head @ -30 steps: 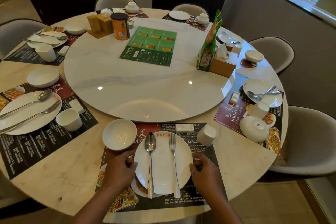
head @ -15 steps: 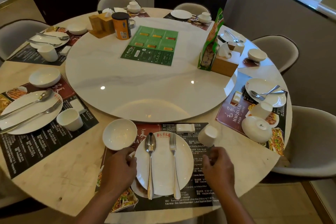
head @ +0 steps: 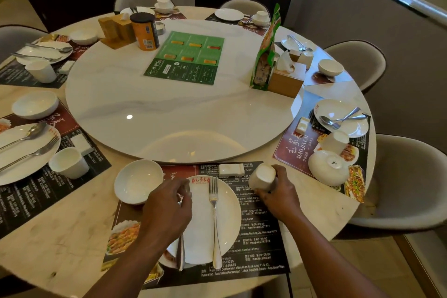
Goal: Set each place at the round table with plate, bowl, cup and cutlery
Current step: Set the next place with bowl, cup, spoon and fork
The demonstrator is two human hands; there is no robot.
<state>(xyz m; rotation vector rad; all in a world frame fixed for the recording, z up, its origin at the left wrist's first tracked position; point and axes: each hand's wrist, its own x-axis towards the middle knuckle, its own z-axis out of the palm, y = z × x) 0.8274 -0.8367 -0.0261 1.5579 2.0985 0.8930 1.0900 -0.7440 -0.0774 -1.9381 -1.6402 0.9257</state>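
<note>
At the place in front of me a white plate (head: 202, 225) lies on a dark placemat (head: 256, 237). A fork (head: 214, 213) rests straight on the plate. The spoon (head: 180, 254) lies left of the fork, only its handle showing. My left hand (head: 167, 210) covers the spoon's head with fingers curled down onto it. A white bowl (head: 137, 180) stands left of the plate. My right hand (head: 281, 195) grips a white cup (head: 262, 178), tilted on its side just off the mat. A white rest (head: 231, 169) lies beyond the plate.
The big marble turntable (head: 169, 109) carries a green menu (head: 186, 58), an orange can (head: 145, 31), a green bag (head: 264, 55) and a tissue box (head: 286, 80). To the right, an upside-down bowl (head: 329, 167), a tipped cup (head: 335, 141) and a plate (head: 350, 128) with crossed cutlery. Grey chairs ring the table.
My right hand moved up from the mat and took hold of the cup, tipping it. My left hand slid from the plate's left rim onto the spoon's head.
</note>
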